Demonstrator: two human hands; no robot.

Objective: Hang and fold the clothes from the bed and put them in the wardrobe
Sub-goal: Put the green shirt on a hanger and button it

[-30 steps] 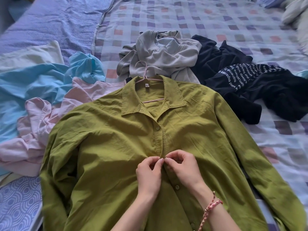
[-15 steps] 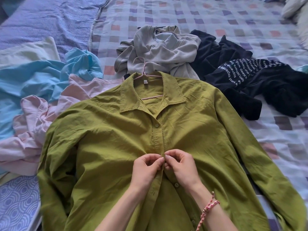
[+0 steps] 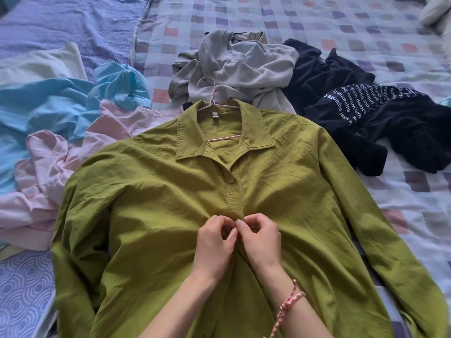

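Green shirt (image 3: pixel 158 203) lies face up and spread across the bed (image 3: pixel 317 25) in the head camera's view. Its sleeves stretch out to either side and its collar (image 3: pixel 188 140) points away from the person. A pink hanger (image 3: pixel 212 103) sits inside the shoulders, and its hook pokes out past the neck onto a crumpled grey garment (image 3: pixel 244 67). One button (image 3: pixel 230 181) shows on the front strip below the collar. Lower on that strip the left hand (image 3: pixel 214 247) and the right hand (image 3: pixel 262 242) meet fingertip to fingertip. Each has its fingers curled and pinches the shirt's edge at the same spot. The fingers cover that spot, so it cannot be told whether a button lies between them. A pink braided bracelet (image 3: pixel 290 303) circles the right wrist.

Other clothes lie loose on the bed around the shirt. A pink garment (image 3: pixel 48 179) is bunched against the sleeve on the person's left, with part of it under the shirt's shoulder. Beyond it a light blue garment (image 3: pixel 44 103) sprawls, touching a pale cream cloth (image 3: pixel 41 64) farther out. On the person's right, a black garment (image 3: pixel 402 128) with white lettering lies heaped beside the grey one, close against the shirt's other sleeve. A cover (image 3: pixel 366 45) checked in purple, pink and grey squares lies under the clothes. A lilac patterned sheet (image 3: pixel 61 20) takes up the far left of the bed.
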